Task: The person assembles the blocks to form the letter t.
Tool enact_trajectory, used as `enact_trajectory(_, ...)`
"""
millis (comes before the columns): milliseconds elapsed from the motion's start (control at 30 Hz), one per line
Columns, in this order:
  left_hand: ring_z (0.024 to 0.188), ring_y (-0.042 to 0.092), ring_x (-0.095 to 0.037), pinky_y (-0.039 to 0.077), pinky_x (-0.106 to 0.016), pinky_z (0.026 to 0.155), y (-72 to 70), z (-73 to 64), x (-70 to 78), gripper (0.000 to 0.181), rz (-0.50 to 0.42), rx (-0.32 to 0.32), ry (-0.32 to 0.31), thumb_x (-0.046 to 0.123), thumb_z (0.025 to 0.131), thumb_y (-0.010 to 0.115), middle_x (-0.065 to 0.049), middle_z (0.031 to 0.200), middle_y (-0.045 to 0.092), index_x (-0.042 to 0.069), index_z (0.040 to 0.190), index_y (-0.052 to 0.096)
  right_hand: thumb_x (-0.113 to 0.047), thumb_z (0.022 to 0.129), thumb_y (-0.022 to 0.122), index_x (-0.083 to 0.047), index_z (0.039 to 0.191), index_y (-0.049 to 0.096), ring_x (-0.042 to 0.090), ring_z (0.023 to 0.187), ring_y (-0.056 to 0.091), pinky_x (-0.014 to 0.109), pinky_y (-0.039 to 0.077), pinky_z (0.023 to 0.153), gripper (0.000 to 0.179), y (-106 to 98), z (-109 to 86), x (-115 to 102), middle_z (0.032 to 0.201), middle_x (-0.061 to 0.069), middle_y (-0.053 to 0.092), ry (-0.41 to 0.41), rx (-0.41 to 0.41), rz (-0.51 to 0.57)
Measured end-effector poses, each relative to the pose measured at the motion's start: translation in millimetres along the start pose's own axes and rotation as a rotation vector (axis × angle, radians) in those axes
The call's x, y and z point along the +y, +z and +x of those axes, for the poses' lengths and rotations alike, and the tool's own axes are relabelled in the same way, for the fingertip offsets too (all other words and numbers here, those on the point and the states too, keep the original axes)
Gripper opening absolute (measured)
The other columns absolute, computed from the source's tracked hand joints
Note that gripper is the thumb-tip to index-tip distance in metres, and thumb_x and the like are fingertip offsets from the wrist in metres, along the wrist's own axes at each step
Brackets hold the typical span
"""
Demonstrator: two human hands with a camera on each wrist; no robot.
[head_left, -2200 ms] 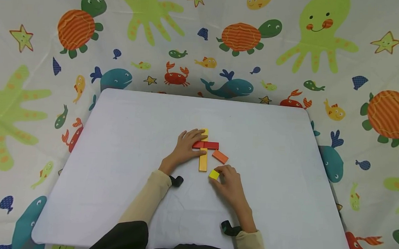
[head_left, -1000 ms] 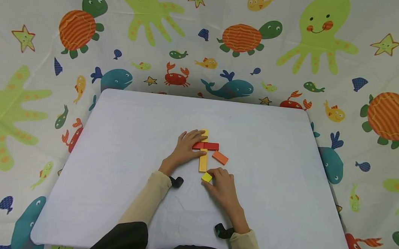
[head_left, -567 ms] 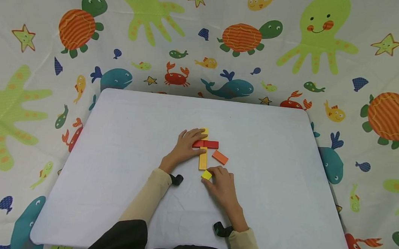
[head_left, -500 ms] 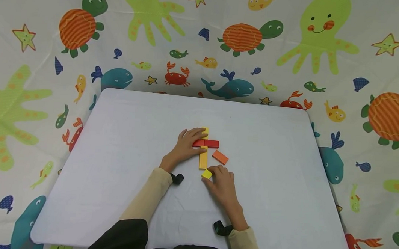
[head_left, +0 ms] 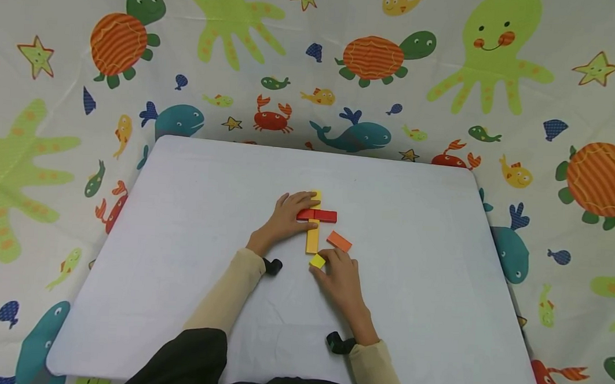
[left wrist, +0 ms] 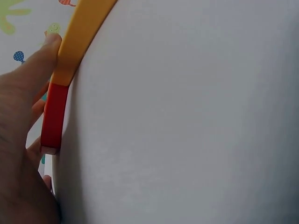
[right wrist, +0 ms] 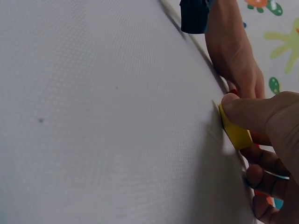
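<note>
In the head view, red blocks (head_left: 326, 216) lie crosswise between a yellow block (head_left: 316, 196) on the far side and a long yellow-orange block (head_left: 312, 241) on the near side. My left hand (head_left: 285, 218) rests on this arrangement from the left. Its fingers reach over the far yellow block, and its thumb (left wrist: 49, 45) touches the long block. Part of the red row is under the hand. My right hand (head_left: 343, 278) pinches a small yellow block (head_left: 317, 262) between thumb and finger, just below the long block's near end, turned at an angle to it.
A loose orange block (head_left: 339, 241) lies slanted to the right of the long block, close to my right fingertips. All of this is on a white table (head_left: 438, 280). A cloth (head_left: 305, 41) printed with sea animals surrounds it. Dark devices (head_left: 339, 343) sit at both wrists.
The red and yellow arrangement has slid slightly away from my body with my left hand. My right hand has brought the small yellow block left and then away from my body. The orange block stays put.
</note>
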State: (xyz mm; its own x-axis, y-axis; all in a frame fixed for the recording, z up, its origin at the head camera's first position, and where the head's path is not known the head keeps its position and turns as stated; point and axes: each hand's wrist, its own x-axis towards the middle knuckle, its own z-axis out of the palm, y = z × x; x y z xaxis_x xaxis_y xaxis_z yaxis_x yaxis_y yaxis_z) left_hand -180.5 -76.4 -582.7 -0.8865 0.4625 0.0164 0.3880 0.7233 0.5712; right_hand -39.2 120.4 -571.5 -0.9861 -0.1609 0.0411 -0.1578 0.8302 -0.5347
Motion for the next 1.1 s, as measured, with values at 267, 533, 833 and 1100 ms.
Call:
enact_trajectory(267, 0.159, 0.028, -0.025, 0.007, -0.061, 0.130, -4.0, 6.0, -3.1, 0.068, 0.006, 0.012, 0.018, 0.051, 0.094, 0.072, -0.001, 0.167, 0.040, 0.025, 0.154, 0.053, -0.031, 0.088, 0.085, -0.013, 0.122, 0.071, 0.025, 0.112, 0.064, 0.045, 0.043, 0.090, 0.041, 0, 6.0, -3, 0.117, 0.007, 0.070, 0.034, -0.012, 0.002)
enact_trajectory(533, 0.158, 0.029, -0.024, 0.006, -0.060, 0.130, -6.8, 9.9, -4.5, 0.068, -0.019, 0.004, 0.017, 0.051, 0.094, 0.072, -0.001, 0.167, 0.040, 0.026, 0.154, 0.053, -0.030, 0.089, 0.084, -0.014, 0.123, 0.071, 0.026, 0.116, 0.064, 0.045, 0.044, 0.089, 0.040, 2, 9.1, -3, 0.123, 0.008, 0.069, 0.051, -0.002, -0.001)
enact_trajectory(833, 0.159, 0.029, -0.024, 0.007, -0.061, 0.130, -6.0, 11.4, -4.4, 0.069, -0.013, 0.002, 0.027, 0.051, 0.094, 0.072, -0.001, 0.167, 0.040, 0.023, 0.154, 0.053, -0.027, 0.090, 0.084, -0.011, 0.123, 0.071, 0.026, 0.109, 0.063, 0.043, 0.043, 0.087, 0.039, 0, 6.5, -5, 0.120, 0.010, 0.067, 0.072, 0.016, 0.037)
enact_trajectory(1100, 0.159, 0.028, -0.025, 0.007, -0.062, 0.129, -8.2, 9.1, -1.6, 0.069, 0.001, -0.009, 0.016, 0.051, 0.094, 0.073, -0.002, 0.167, 0.040, 0.023, 0.153, 0.053, -0.027, 0.088, 0.085, -0.012, 0.123, 0.071, 0.025, 0.106, 0.063, 0.040, 0.042, 0.085, 0.040, -1, 5.4, -6, 0.118, 0.009, 0.067, 0.058, 0.013, 0.036)
